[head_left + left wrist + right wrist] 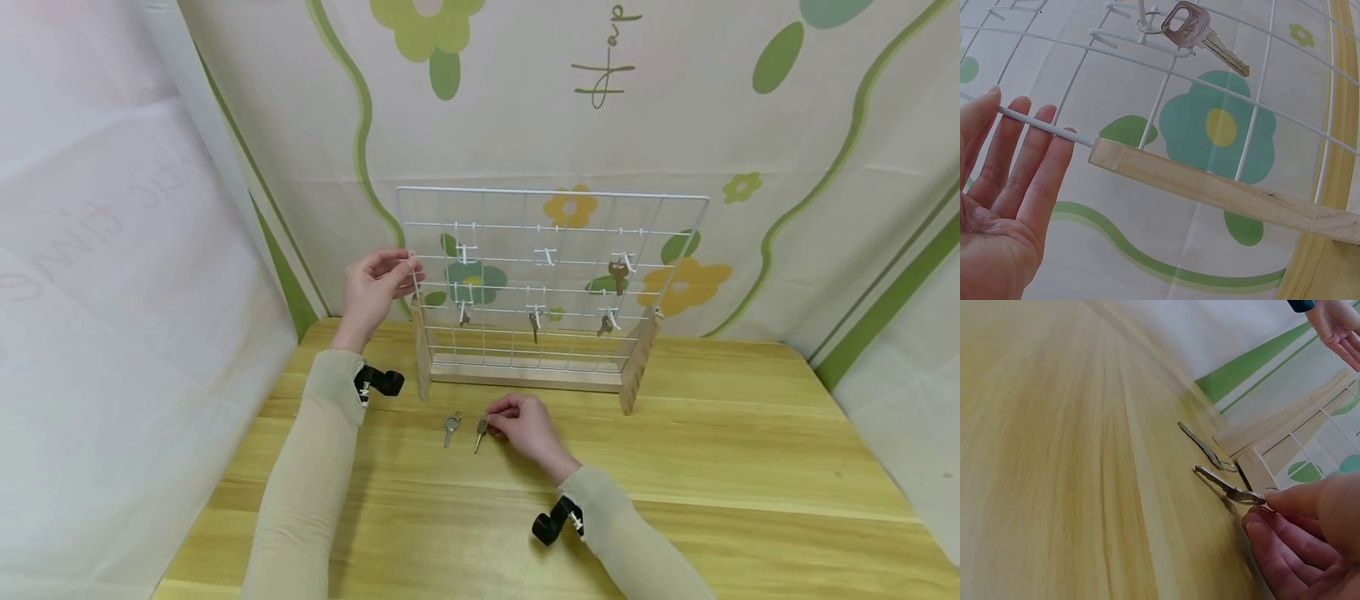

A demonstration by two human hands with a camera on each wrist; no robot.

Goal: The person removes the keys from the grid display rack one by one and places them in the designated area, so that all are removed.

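Right hand: pinches the key by its head; the tip rests on the surface.
Left hand: open, fingers touching the rack edge.
Second key: just beside, flat.
Risk: a thin pinch may let the key slip; the lightly steadied rack may tip.

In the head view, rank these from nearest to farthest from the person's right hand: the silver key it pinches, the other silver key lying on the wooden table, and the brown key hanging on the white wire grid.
From the right hand:
1. Silver key it pinches, at its fingertips, on the table.
2. Other silver key, just left, lying flat.
3. Brown key, up on the white wire grid, right column.
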